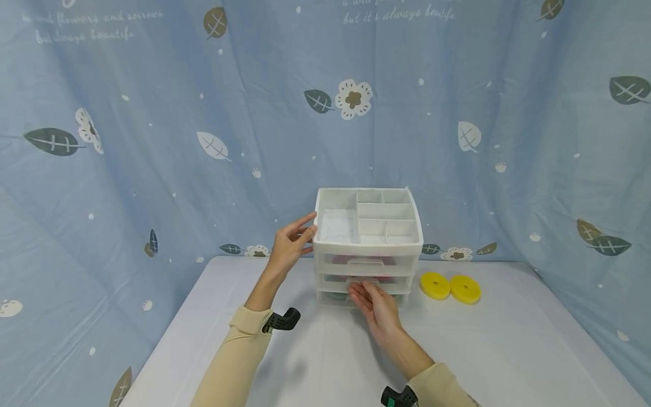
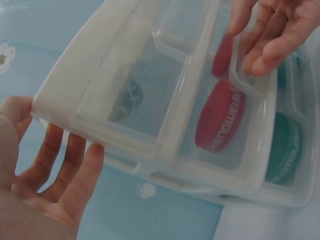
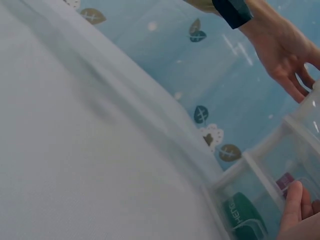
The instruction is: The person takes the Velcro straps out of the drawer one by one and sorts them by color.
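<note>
A white drawer unit [image 1: 366,249] with three clear drawers stands on the table, a divided tray on its top. My left hand [image 1: 291,244] touches its left side with spread fingers, as the left hand [image 2: 55,170] in the left wrist view shows close up. At the middle drawer [image 2: 260,145], my right hand [image 1: 378,311] grips the handle lip with bent fingertips. Red rolls, one a lettered red roll [image 2: 220,117], lie inside that drawer. Through the bottom drawer's front shows a green roll [image 3: 243,215].
Two yellow rolls [image 1: 435,286] lie side by side on the white tablecloth [image 1: 325,362], just right of the drawer unit. A blue curtain [image 1: 264,113] with leaf and flower prints hangs close behind the unit and around the table.
</note>
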`<action>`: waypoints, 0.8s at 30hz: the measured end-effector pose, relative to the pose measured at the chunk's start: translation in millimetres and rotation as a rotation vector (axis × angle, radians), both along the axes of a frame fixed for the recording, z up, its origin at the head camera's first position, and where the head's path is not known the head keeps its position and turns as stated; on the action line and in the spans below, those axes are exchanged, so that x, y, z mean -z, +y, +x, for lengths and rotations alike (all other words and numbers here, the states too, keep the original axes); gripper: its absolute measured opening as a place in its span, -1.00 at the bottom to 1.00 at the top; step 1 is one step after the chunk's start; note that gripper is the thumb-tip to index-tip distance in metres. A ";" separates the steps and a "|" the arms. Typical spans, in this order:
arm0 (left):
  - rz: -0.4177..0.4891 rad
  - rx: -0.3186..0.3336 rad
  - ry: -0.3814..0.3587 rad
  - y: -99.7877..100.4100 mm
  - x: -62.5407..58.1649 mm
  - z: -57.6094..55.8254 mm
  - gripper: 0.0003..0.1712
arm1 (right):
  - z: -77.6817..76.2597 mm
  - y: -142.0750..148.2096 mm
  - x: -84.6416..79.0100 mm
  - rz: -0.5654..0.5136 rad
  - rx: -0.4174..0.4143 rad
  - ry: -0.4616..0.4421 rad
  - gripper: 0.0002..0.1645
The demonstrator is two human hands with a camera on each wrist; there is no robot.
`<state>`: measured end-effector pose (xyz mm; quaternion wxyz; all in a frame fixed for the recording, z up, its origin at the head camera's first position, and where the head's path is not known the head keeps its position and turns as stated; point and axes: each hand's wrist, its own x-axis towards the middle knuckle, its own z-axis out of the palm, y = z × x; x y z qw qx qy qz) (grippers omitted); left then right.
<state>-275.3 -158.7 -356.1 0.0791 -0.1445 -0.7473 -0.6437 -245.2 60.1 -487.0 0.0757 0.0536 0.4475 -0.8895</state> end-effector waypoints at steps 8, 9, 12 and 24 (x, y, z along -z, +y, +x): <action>0.000 0.000 0.009 0.6 0.6 0.5 -0.48 | 9.0 2.1 3.6 0.028 -0.009 0.004 -0.49; 0.000 0.001 0.009 0.5 0.7 0.4 -0.48 | 11.4 2.5 4.0 0.034 -0.017 0.003 -0.48; -0.002 0.000 0.007 0.4 1.3 0.4 -0.48 | 20.3 4.5 5.0 0.051 -0.042 -0.003 -0.46; 0.000 -0.006 0.001 0.6 0.4 1.1 -0.48 | 57.9 12.6 6.2 0.051 -0.117 -0.048 -0.39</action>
